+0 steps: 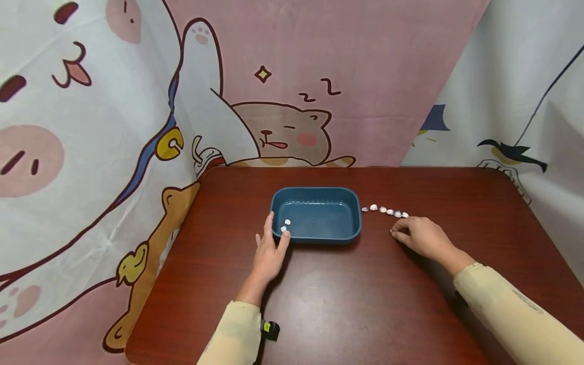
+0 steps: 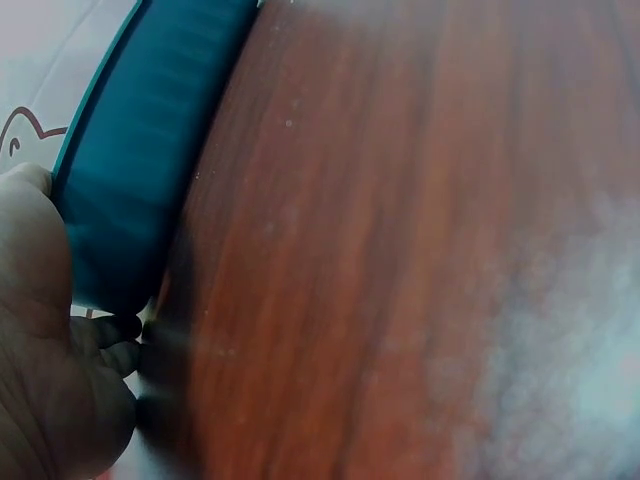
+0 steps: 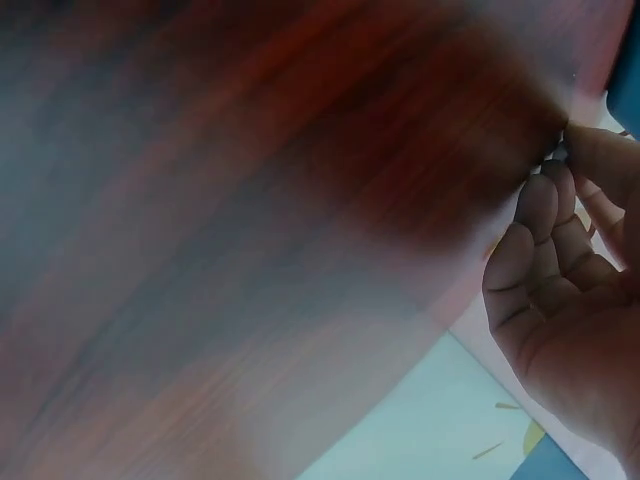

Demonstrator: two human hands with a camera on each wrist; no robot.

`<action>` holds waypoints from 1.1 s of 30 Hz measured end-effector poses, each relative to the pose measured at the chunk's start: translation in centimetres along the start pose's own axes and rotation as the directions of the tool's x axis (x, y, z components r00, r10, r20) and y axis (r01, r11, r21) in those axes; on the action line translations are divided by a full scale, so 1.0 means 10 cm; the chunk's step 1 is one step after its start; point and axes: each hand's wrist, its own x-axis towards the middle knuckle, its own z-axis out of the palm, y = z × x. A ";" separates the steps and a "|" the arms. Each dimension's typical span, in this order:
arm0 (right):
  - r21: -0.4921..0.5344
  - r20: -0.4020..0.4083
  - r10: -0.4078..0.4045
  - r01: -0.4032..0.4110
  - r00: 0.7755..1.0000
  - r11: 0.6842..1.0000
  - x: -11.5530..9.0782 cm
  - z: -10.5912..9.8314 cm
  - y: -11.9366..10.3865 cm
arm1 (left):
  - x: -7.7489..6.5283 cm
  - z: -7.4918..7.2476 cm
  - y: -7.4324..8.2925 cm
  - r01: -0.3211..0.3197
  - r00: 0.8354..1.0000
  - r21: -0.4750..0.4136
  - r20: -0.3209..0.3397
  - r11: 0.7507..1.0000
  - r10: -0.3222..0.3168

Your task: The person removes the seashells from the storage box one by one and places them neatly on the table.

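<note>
A dark blue rectangular plastic basin [image 1: 315,240] stands on the table. My left hand [image 1: 269,256] holds its near left corner, thumb at the front rim and fingers along the left side; in the left wrist view the basin's outer wall [image 2: 150,150] rises beside that hand. Two small white shells [image 1: 285,226] lie inside the basin near the thumb. To the right, a curved row of several small white and purplish shells [image 1: 382,209] runs away from the basin. My right hand [image 1: 424,235] is just in front of the row's right end, pinching a tiny shell [image 3: 560,151] between thumb and fingertips.
The reddish-brown wooden table [image 1: 337,299] carries all of this. Behind it and to both sides hangs a cloth [image 1: 365,66] printed with cartoon animals. A black band with a small device [image 1: 270,329] sits at the left sleeve.
</note>
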 end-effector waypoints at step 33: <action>0.108 -0.014 -0.005 0.006 1.000 0.994 -0.08 0.06 -0.03 | -0.06 0.00 0.01 0.034 0.999 -0.007 0.018 0.999 -0.034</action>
